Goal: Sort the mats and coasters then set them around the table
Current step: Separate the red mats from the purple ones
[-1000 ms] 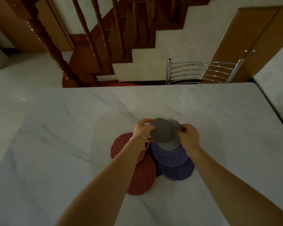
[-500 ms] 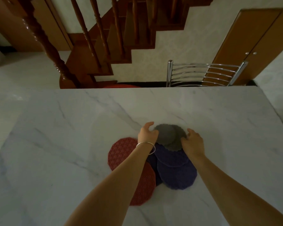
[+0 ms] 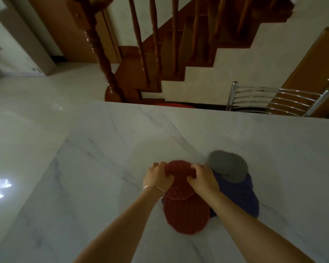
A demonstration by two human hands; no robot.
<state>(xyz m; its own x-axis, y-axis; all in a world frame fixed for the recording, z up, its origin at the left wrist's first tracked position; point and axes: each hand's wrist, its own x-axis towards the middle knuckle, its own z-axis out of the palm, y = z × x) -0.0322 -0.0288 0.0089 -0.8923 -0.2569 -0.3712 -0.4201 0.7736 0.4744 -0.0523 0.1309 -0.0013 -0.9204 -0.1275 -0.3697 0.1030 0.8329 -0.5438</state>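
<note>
From my feed I see a white marble table with grey veins filling the lower view. Beyond its far edge stands a chrome chair back with curved horizontal bars. A wooden staircase with turned balusters and a spiral newel post rises against a pale wall. To the right is a brown wooden door. The glossy white floor catches a bright patch of light at the left.
</note>
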